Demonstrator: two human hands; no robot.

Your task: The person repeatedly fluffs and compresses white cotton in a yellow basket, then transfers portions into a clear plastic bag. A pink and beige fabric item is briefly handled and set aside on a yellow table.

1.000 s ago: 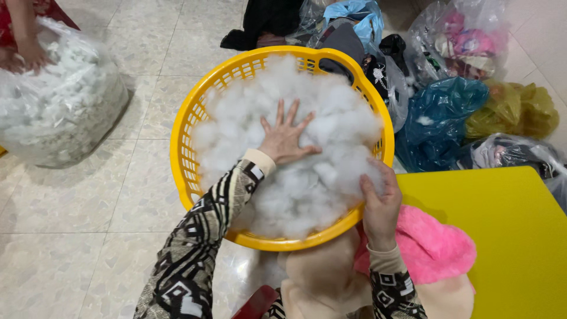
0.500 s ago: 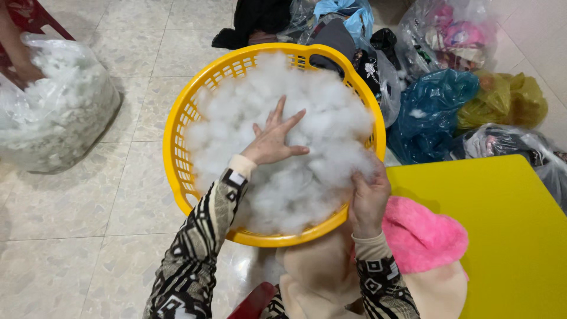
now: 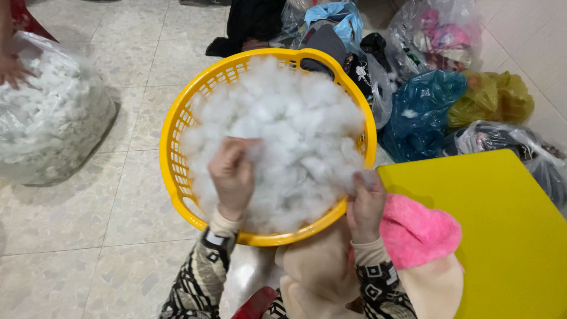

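A round yellow plastic basket (image 3: 177, 171) sits on the tiled floor, heaped with white fluffy stuffing (image 3: 295, 130). My left hand (image 3: 233, 174) is curled into the stuffing at the near left of the heap, fingers closed on a clump. At the basket's near right rim, my right hand (image 3: 366, 204) pinches a tuft of the same stuffing. Below my right hand lies a beige fabric piece (image 3: 322, 274) and a pink fuzzy fabric (image 3: 419, 230), pressed against my lap.
A yellow table (image 3: 502, 224) stands at the right. Blue (image 3: 422, 112), olive (image 3: 490, 100) and clear bags of cloth crowd the far right. At the far left, a clear bag of stuffing (image 3: 50, 118) has another person's hand (image 3: 12, 68) on it.
My left hand went from lying flat with spread fingers on the stuffing to a closed grab nearer me. The right hand stayed at the basket's near rim, holding stuffing.
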